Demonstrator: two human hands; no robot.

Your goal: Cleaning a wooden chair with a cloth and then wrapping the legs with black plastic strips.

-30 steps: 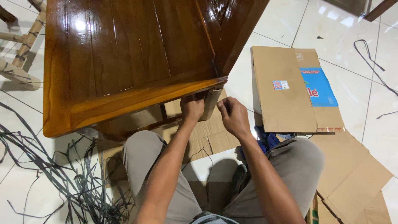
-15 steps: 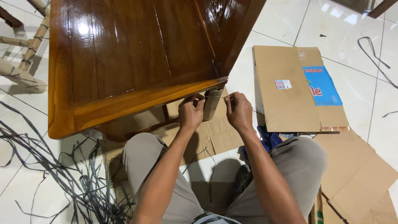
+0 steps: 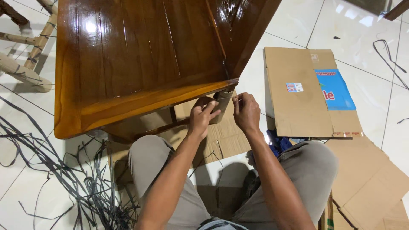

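I see my left hand (image 3: 203, 114) pressed against a strip of cardboard wrap (image 3: 221, 104) that sheathes the leg of a glossy brown wooden piece of furniture (image 3: 140, 55). The wrap stands just under the near right corner of that furniture, roughly upright, and the fingers (image 3: 211, 109) of the left hand lie flat across its left face, curled around it and holding it in place. My right hand (image 3: 246, 111) sits just beside the wrap on its other side, fingers (image 3: 237, 100) pinched narrow at the wrap's upper edge; whether they grip the cardboard itself or something thin on it I cannot tell.

Below the hands, flattened brown cardboard sheets (image 3: 221, 136) lie on the white tiled floor (image 3: 289, 34), running under the furniture and past my knees. To the right, well apart from the hands, lies a flattened carton (image 3: 298, 98) with a blue printed panel (image 3: 334, 90) and a small sticker. A bit of blue cloth (image 3: 277, 142) shows between my right knee and that carton. On the left a tangle of dark plastic straps (image 3: 64, 174) spreads over the floor, and in the upper left corner part of a pale, wrapped chair frame (image 3: 25, 70) is visible. More loose straps (image 3: 390, 53) curl at the far right
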